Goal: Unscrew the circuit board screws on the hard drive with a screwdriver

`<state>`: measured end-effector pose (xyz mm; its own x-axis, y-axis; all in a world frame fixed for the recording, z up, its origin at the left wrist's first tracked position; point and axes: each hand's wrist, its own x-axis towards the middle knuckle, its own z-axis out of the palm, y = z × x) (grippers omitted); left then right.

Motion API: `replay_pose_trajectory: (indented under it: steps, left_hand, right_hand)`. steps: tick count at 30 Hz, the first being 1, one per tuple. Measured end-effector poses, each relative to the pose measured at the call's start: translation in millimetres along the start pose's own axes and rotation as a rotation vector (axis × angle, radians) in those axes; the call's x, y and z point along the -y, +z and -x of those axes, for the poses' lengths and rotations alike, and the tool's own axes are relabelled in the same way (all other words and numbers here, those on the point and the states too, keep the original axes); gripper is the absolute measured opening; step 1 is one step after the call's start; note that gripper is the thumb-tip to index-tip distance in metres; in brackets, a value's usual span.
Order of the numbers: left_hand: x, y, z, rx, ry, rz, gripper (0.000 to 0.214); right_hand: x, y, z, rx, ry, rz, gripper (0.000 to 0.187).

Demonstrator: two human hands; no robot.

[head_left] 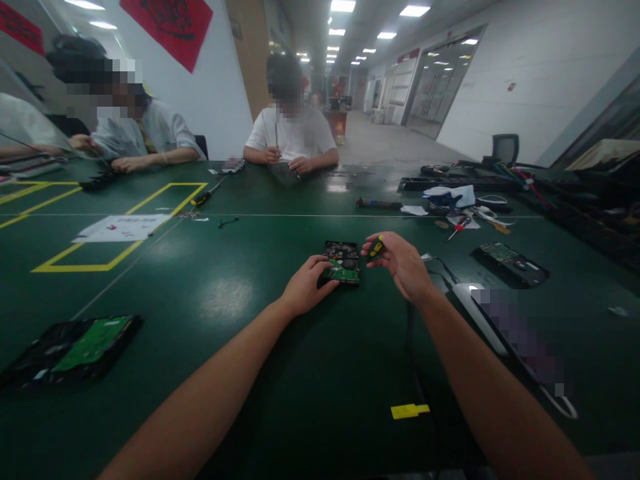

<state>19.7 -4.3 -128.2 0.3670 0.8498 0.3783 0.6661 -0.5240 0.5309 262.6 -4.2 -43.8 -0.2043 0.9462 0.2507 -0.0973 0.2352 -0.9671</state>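
Observation:
In the middle of the green table lies a hard drive (342,267), black with a green circuit board on its near half. My left hand (309,287) grips its left side, fingertips over the board and thumb along the near edge. Just right of the drive, my right hand (400,263) is closed around a screwdriver (375,248) with a black and yellow handle. The screwdriver's shaft and tip do not show clearly. A second hard drive (510,263) rests farther right, and another hard drive (93,350) with a green board lies at the near left.
A phone-like device (520,333) and a dark cable (411,347) with a yellow tag (409,411) lie by my right arm. Loose tools (460,227) and a dark cylindrical tool (379,203) are beyond. Paper (123,228) lies left. Several people (293,137) sit across the table.

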Motion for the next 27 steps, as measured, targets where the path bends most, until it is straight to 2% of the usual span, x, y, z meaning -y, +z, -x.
replay_pose_trajectory:
  steps: [5, 11, 16, 27]
  left_hand:
    - [0.3, 0.2, -0.8, -0.002, -0.002, 0.007, 0.043]
    - [-1.7, -0.7, -0.3, -0.002, 0.001, 0.009, 0.042]
    - [0.6, 1.2, -0.6, -0.008, 0.005, 0.007, 0.042]
    - [1.5, 1.5, -0.5, 0.0, -0.005, -0.002, 0.044]
  right_hand:
    - [1.6, 1.0, 0.0, -0.034, -0.025, 0.126, 0.028]
    - [4.2, 5.5, 1.3, 0.023, -0.028, 0.017, 0.026]
    - [2.0, 4.2, 0.9, 0.0, -0.011, -0.031, 0.029]
    - [3.8, 4.6, 1.4, 0.008, -0.021, 0.052, 0.029]
